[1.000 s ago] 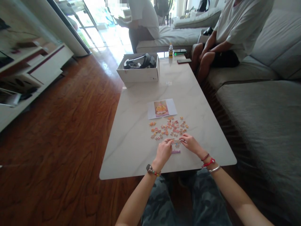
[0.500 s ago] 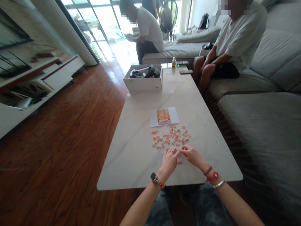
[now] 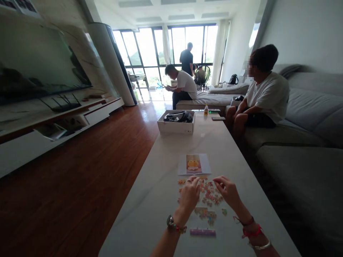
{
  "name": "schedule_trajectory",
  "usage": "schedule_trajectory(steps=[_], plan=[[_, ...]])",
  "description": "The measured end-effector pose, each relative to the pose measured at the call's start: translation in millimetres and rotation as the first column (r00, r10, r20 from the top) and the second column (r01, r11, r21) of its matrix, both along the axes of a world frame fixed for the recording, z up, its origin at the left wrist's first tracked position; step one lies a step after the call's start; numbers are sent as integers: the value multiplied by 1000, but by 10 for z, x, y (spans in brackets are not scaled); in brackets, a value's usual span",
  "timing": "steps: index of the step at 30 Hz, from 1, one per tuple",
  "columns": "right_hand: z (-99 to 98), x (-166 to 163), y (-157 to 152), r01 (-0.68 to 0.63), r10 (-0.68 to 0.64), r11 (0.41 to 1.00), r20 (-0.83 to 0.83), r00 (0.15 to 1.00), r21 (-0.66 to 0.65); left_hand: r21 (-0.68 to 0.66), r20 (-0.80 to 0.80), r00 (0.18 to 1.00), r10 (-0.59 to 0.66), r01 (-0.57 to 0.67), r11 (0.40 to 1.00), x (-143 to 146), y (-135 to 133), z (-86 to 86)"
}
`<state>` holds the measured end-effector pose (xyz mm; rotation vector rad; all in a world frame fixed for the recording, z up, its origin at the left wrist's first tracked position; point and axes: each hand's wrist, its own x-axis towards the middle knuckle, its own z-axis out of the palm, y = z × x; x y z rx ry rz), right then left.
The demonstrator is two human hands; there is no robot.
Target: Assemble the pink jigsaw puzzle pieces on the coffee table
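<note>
Fingers of the left hand (image 3: 190, 193) curl half open; from here I can't tell whether they hold anything. Just right of its wrist lies a flat purple strip (image 3: 203, 232), knobbed along its far edge. Small, flat, pink-and-orange jigsaw pieces (image 3: 209, 195) spread between both hands. The right hand (image 3: 227, 189) nearly pinches, its hold equally unclear. I judge I'm picking out pieces; next calls for a light fingertip grip.

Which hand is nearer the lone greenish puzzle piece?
Right. The right hand is just beyond the greenish piece; the left hand is farther off, to its left.
</note>
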<state>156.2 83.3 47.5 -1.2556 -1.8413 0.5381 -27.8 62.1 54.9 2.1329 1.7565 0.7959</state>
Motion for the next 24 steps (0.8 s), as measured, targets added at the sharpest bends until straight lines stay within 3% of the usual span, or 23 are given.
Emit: schedule_trajectory(steps=[6,13,20,24], plan=[[18,-79,-13,-40,40,999,19,999,6,23,-5,1000,1,-1,1000,-31,-13,-40],[-280,45,-74,-81,82,997,73,994,-21,11,-43,999,-18,18,1000,-27,-130,-160],[-614,212,-535,-150,226,961,348,910,-231,-226,-162,951,-264,225,948,110,-587,-419],[-694,204,-587,-183,315,929,429,847,-321,-293,-208,908,-364,297,909,134,-721,-535]])
